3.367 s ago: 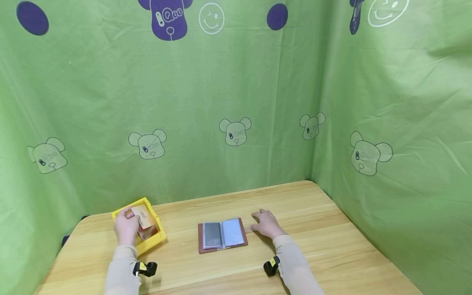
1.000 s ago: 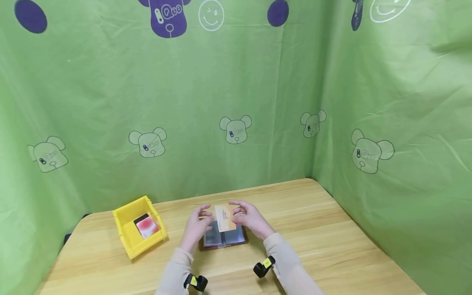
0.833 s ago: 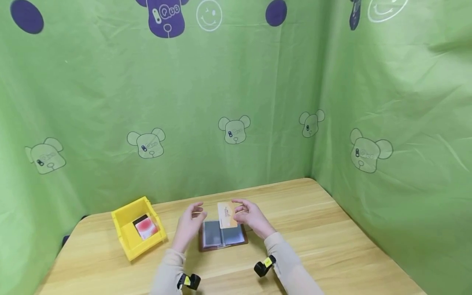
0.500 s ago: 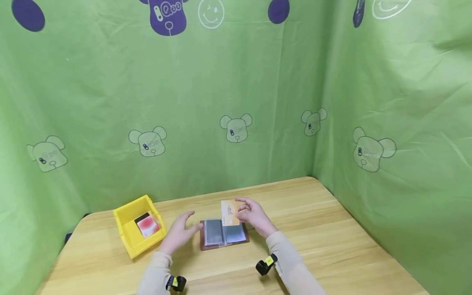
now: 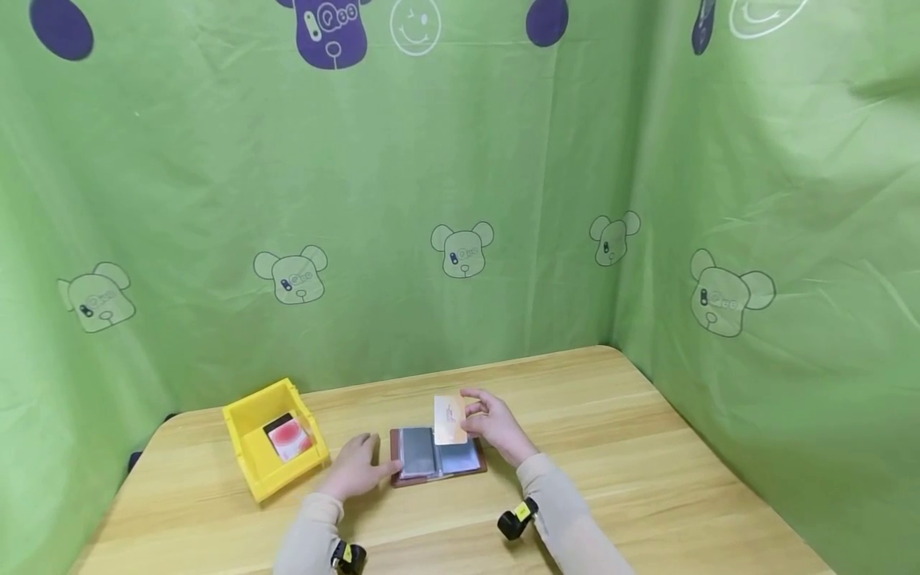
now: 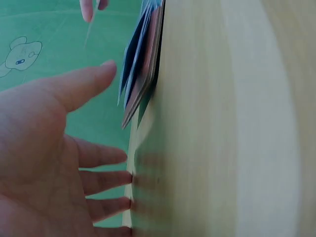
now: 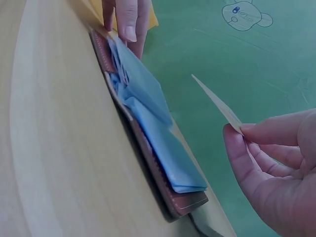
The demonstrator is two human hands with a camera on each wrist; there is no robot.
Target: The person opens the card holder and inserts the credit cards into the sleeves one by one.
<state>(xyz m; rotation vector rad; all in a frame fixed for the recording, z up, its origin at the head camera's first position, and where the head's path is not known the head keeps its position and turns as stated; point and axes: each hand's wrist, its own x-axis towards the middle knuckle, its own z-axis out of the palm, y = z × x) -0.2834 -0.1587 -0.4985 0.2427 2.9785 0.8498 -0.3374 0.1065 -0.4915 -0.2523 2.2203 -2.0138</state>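
A card holder (image 5: 418,453) with a brown cover and clear sleeves lies open on the table. Above its far edge, my right hand (image 5: 497,427) pinches a white and orange card (image 5: 449,419) between thumb and fingers. The right wrist view shows the card (image 7: 217,102) edge-on, tilted and apart from the holder's sleeves (image 7: 163,153). My left hand (image 5: 355,467) is at the holder's left edge, thumb at the sleeves and fingers extended. In the left wrist view its fingers (image 6: 106,182) are spread, with nothing in the palm.
To the left, a yellow bin (image 5: 262,485) stands on the wooden table (image 5: 611,447), with a red and white card (image 5: 290,439) and a dark one inside. Green curtains (image 5: 388,319) close off the back and sides.
My left hand brought the card from the yellow bin to above the holder. The right hand now has it alone; the left has drawn back to the holder's left edge.
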